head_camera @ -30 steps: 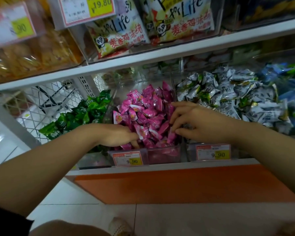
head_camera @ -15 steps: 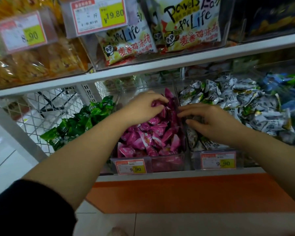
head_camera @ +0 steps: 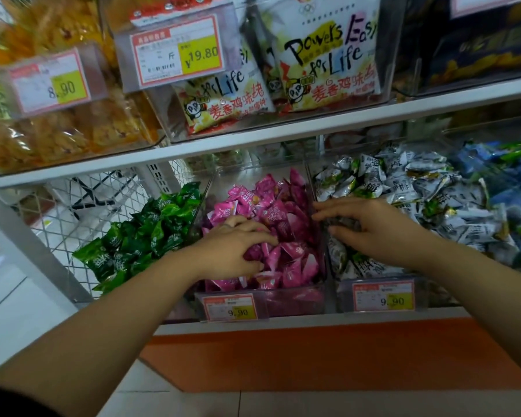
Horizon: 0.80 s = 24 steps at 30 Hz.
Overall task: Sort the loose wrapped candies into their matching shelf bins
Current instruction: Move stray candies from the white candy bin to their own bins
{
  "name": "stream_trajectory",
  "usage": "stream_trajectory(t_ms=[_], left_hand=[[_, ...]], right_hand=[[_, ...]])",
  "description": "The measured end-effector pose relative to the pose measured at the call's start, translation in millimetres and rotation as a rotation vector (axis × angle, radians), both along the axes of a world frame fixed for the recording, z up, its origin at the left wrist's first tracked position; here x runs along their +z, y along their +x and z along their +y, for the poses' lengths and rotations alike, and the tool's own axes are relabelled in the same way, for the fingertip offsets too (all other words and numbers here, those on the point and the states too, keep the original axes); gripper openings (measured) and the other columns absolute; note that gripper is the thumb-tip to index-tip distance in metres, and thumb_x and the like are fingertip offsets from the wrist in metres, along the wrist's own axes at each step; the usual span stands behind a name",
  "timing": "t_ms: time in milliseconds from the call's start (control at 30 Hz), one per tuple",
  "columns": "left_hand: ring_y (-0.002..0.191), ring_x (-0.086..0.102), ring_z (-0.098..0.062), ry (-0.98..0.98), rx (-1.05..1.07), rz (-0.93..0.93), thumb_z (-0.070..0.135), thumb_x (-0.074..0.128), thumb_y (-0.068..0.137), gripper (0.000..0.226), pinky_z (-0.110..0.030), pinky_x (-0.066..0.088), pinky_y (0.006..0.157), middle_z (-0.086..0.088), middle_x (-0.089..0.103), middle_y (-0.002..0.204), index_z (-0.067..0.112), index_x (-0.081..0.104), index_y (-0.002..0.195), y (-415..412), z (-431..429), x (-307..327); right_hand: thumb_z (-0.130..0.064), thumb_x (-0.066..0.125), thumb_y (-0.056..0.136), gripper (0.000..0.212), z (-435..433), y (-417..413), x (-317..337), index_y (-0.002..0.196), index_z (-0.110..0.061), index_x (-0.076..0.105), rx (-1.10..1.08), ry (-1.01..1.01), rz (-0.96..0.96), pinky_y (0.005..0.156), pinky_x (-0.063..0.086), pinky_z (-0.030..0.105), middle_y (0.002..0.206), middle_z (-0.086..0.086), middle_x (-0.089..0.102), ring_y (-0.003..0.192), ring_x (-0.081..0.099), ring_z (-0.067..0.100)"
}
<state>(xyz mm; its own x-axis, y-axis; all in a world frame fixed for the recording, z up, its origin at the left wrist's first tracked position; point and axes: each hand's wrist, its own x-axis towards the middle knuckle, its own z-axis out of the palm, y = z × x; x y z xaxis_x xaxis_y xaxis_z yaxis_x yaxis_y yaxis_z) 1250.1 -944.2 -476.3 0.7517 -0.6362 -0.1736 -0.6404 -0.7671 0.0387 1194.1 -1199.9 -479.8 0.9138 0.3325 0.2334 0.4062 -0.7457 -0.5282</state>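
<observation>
**Left hand forward in the pink bin, right hand at the white-and-green heap**

Upper shelf, left: crinkled clear bags of golden snacks (head_camera: 73,136) behind an 8.90 tag (head_camera: 50,81). Next, a 19.80 tag (head_camera: 176,51), then glossy panda packs (head_camera: 328,55) lettered "Powers Easy for Life".

Lower shelf: white wire mesh (head_camera: 82,206), then green candies (head_camera: 145,236), shiny foil pillows heaped loose. Pink candies (head_camera: 283,212) fill a clear plastic bin (head_camera: 295,299) with the first 9.90 tag (head_camera: 229,308) on its front.

Left hand (head_camera: 232,251): half a second ago at the back of this pile, now mid-pile and nearer the front. Fingers curled into the pink wrappers, thumb under, gripping a few.

Right hand (head_camera: 376,233): barely shifted, still over the left edge of the white-and-green candies (head_camera: 418,188). Fingers arched, thumb beneath; cannot tell whether it grips any. Second 9.90 tag (head_camera: 384,296) below it.

Far right: blue candies (head_camera: 518,167), blurred.
</observation>
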Motion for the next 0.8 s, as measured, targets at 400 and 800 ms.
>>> stream_trajectory(t_ms=[400, 800], left_hand=[[0.125, 0.038, -0.003, -0.337, -0.030, 0.151, 0.033, 0.060, 0.091, 0.029, -0.023, 0.024, 0.107, 0.012, 0.047, 0.134, 0.034, 0.061, 0.120, -9.5, -22.7, 28.4], [0.124, 0.031, -0.012, 0.025, -0.101, 0.091, 0.039, 0.065, 0.084, 0.017, -0.057, -0.011, 0.110, 0.011, 0.052, 0.112, 0.035, 0.064, 0.100, 7.5, -46.9, 2.2]], right_hand=[[-0.019, 0.056, 0.094, 0.036, 0.3, 1.4, -0.9, 0.128, -0.031, 0.056, 0.002, 0.008, 0.015, 0.102, 0.034, 0.018, 0.143, -0.017, 0.042, 0.129, 0.042, 0.006], [-0.021, 0.056, 0.094, 0.039, -4.8, 1.4, -4.6, 0.126, -0.042, 0.054, 0.037, -0.002, 0.028, 0.087, 0.053, 0.045, 0.143, -0.023, 0.040, 0.105, 0.062, 0.031]])
